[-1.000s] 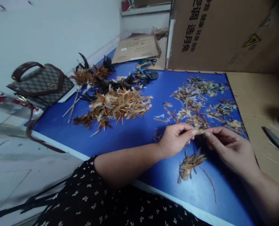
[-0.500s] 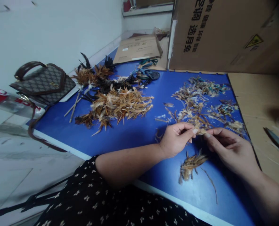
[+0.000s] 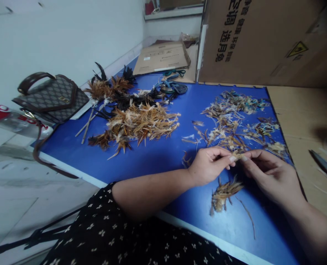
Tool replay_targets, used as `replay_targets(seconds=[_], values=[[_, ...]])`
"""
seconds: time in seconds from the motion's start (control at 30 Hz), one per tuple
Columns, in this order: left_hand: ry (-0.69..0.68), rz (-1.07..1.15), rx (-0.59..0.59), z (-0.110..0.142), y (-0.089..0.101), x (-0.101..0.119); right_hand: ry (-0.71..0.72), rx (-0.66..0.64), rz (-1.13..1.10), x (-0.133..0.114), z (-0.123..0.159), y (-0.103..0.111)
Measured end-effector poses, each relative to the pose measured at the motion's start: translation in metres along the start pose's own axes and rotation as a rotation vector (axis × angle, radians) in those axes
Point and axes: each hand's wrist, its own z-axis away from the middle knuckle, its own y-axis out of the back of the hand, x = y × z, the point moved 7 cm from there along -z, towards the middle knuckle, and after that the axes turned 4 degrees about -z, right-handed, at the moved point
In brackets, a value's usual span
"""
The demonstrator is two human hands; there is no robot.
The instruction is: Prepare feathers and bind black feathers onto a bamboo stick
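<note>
Between my two hands is a small tan feather [image 3: 238, 155], pinched from both sides and partly covered by the fingertips. My left hand [image 3: 211, 165] is closed, thumb and forefinger on its left end. On the other end, my right hand [image 3: 272, 175] pinches with thumb and forefinger. Below them a brown feather bunch [image 3: 223, 195] lies on the blue tabletop [image 3: 158, 162], with a thin loose stem [image 3: 248, 217] beside it. Just beyond my hands spreads a pile of loose feather scraps [image 3: 225, 127]. Left of centre lies a heap of golden-brown feathers [image 3: 144, 123].
Dark feather bundles on sticks [image 3: 111, 86] lie farther left, near a brown handbag [image 3: 55, 95] and a plastic bottle [image 3: 20, 123]. A large cardboard box [image 3: 257, 40] stands at the back right. Scissors [image 3: 325, 165] rest on cardboard at the right edge; a flat carton [image 3: 163, 57] lies behind.
My left hand has shifted slightly right, bringing its fingertips closer to those of my right hand. Less of the feather shows between them. The piles look unchanged.
</note>
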Motion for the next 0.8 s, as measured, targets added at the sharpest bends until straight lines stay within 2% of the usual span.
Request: replay_targets(seconds=[0.27,0.5,0.7,0.8], values=[[0.000,0.084,0.089,-0.003,0.005,-0.002,-0.013,0.017,0.033,0.002,0.000,0.002],[-0.012,0.065,0.080,-0.004,0.005,-0.003,-0.009,0.007,0.022,0.007,0.001,0.008],[-0.070,-0.037,-0.012,-0.002,-0.001,0.007,0.013,0.039,0.039,0.002,0.000,0.008],[-0.059,-0.006,0.019,-0.002,0.001,0.003,0.010,0.032,0.051,0.000,0.001,0.006]])
